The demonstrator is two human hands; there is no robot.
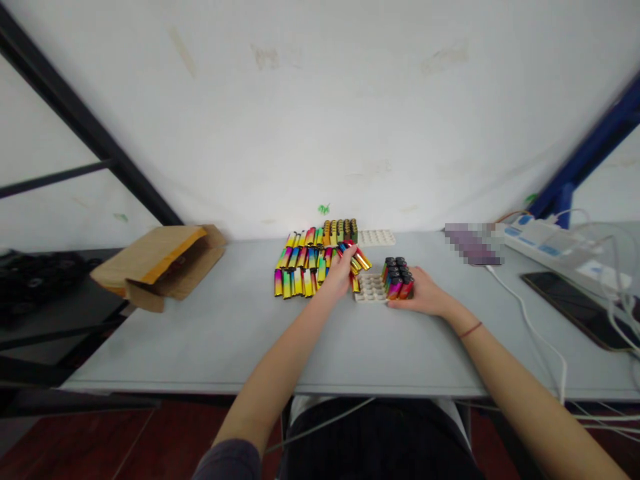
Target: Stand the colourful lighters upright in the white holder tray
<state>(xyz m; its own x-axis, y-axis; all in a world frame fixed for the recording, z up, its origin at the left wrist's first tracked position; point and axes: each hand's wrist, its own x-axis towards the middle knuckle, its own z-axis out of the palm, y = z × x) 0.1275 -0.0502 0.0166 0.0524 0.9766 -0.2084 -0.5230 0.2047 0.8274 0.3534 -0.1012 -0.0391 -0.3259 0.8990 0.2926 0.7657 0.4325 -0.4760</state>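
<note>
My left hand (341, 270) is closed around a few shiny rainbow-coloured tubes (361, 259), held slanting above the left end of a white tray with round holes (371, 291). Several black-topped tubes (398, 277) stand upright in the tray's right part. Curled against that right end, my right hand (425, 293) grips the tray, with its thumb along the near edge. Left of the tray, many loose tubes (297, 281) lie in rough rows on the grey table. Behind them, gold-topped tubes (340, 231) stand upright in a second white tray (379, 237) against the wall.
An open cardboard box (165, 260) lies at the table's left end. To the right are a purplish, partly blurred phone-like object (473, 245), a black phone (575, 307), a white power strip (565, 250) and loose white cables (530, 323).
</note>
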